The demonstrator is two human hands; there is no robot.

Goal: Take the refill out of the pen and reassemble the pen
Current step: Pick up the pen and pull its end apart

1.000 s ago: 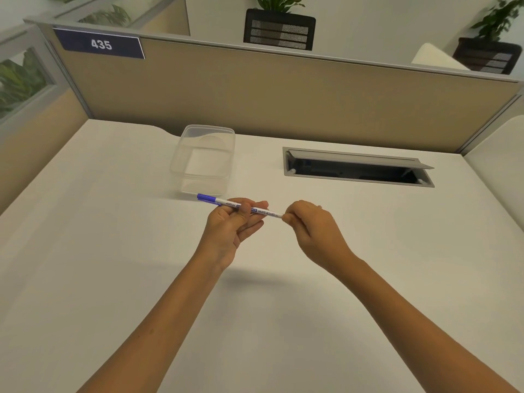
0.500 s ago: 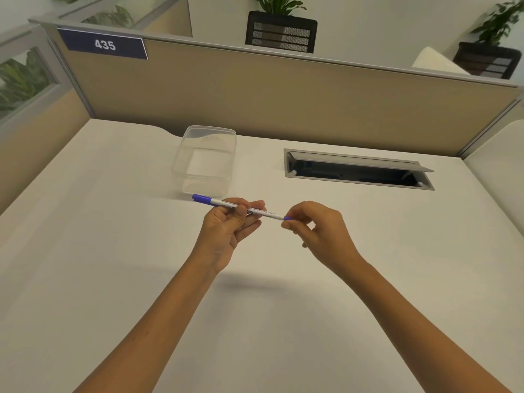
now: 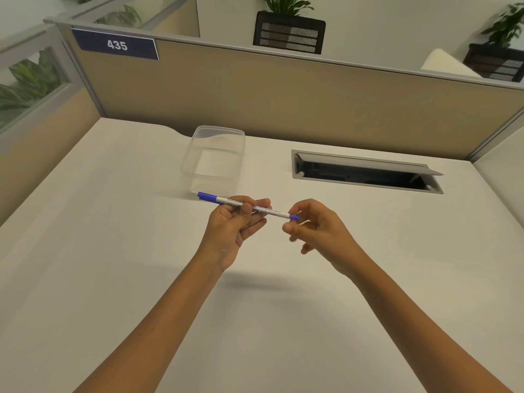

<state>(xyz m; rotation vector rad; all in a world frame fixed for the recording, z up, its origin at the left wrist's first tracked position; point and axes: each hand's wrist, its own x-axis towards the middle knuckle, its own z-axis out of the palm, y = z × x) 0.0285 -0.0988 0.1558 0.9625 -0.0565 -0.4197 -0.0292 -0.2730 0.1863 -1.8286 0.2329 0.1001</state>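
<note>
Head view: the left hand (image 3: 236,222) pinches the pen (image 3: 249,207) around the middle of its white barrel and holds it level above the desk (image 3: 113,251), probably to steady it. Its capped blue end points left toward the clear container (image 3: 214,157). The right hand (image 3: 317,228), fingers loosely spread and holding nothing, hovers beside the pen's blue right tip, placed to work that end loose.

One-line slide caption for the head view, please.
Left hand holds a white pen with blue ends above the desk; open right hand beside its tip.
</note>
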